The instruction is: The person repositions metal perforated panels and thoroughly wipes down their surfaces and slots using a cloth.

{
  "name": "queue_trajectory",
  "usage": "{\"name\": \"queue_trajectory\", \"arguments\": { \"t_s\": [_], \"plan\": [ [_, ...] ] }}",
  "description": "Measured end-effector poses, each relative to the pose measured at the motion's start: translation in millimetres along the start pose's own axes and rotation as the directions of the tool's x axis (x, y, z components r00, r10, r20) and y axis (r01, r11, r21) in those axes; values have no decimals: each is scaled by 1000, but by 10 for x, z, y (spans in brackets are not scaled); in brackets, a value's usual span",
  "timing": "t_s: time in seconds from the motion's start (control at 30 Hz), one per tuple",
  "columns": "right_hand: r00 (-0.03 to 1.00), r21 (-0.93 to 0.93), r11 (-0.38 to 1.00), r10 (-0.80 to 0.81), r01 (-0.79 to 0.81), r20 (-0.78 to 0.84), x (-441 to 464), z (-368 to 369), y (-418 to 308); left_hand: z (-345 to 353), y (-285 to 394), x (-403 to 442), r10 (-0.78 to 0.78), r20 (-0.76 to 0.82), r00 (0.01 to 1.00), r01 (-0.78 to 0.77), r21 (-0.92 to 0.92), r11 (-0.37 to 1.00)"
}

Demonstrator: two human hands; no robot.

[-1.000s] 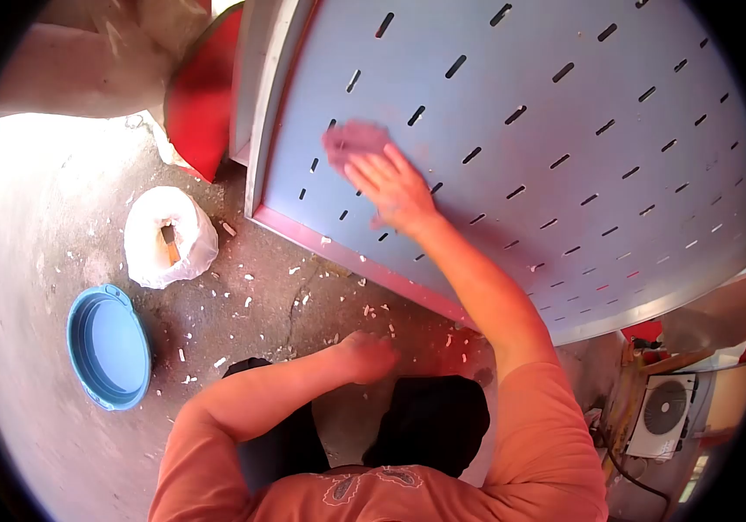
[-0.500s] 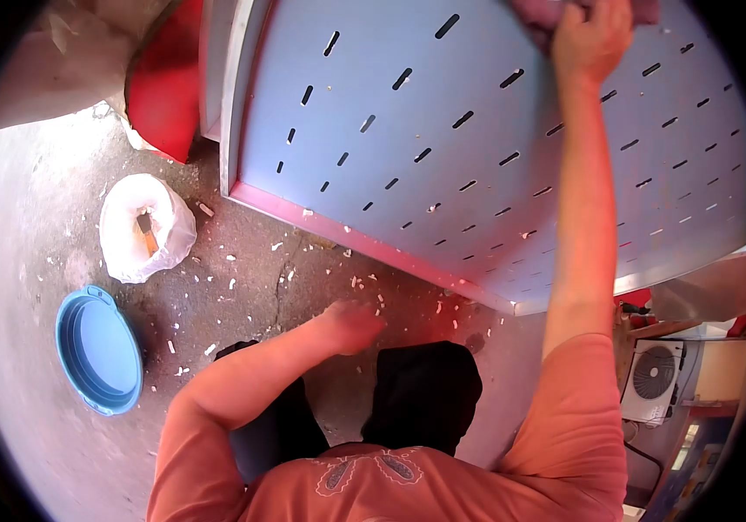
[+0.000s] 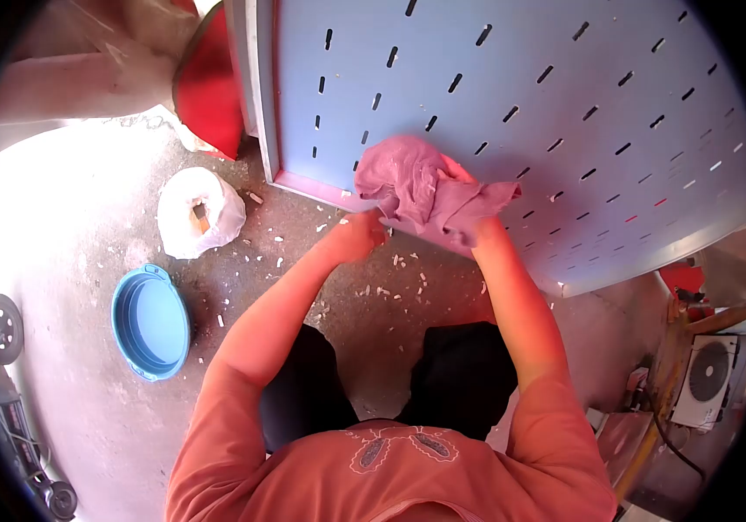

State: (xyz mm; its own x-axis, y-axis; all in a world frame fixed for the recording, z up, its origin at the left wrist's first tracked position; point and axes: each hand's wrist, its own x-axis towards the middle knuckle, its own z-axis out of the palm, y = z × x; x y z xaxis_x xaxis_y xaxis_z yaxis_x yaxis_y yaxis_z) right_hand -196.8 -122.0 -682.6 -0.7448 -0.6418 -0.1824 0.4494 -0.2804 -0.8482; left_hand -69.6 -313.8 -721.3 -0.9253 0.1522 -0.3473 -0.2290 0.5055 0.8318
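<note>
A large blue-grey slotted panel (image 3: pixel 495 78) with a pale metal rim stands in front of me. A crumpled pink cloth (image 3: pixel 421 187) is bunched before its lower left part. My right hand (image 3: pixel 477 217) grips the cloth, which covers most of the fingers. Just left of the cloth, my left hand (image 3: pixel 360 237) is closed near the panel's lower edge. A thin pale blade-like piece sticks out from its fingers toward the cloth; its exact shape is unclear.
On the floor at left are a blue basin (image 3: pixel 151 322) and a white bag-lined container (image 3: pixel 201 213). White scraps litter the concrete. A black wheel (image 3: pixel 1 329) is at far left, a fan unit (image 3: pixel 708 381) at right, and red material (image 3: pixel 209 87) at upper left.
My right hand has come back from the panel's upper part with the cloth, now bunched near the lower edge. My left hand has moved up beside it.
</note>
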Motion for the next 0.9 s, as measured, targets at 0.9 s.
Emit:
{"name": "queue_trajectory", "arguments": {
  "t_s": [0.9],
  "plan": [
    [870,64,907,-418,417,261,-454,-218,167,28,1157,28,-134,-313,940,-152,-738,658]
  ]
}}
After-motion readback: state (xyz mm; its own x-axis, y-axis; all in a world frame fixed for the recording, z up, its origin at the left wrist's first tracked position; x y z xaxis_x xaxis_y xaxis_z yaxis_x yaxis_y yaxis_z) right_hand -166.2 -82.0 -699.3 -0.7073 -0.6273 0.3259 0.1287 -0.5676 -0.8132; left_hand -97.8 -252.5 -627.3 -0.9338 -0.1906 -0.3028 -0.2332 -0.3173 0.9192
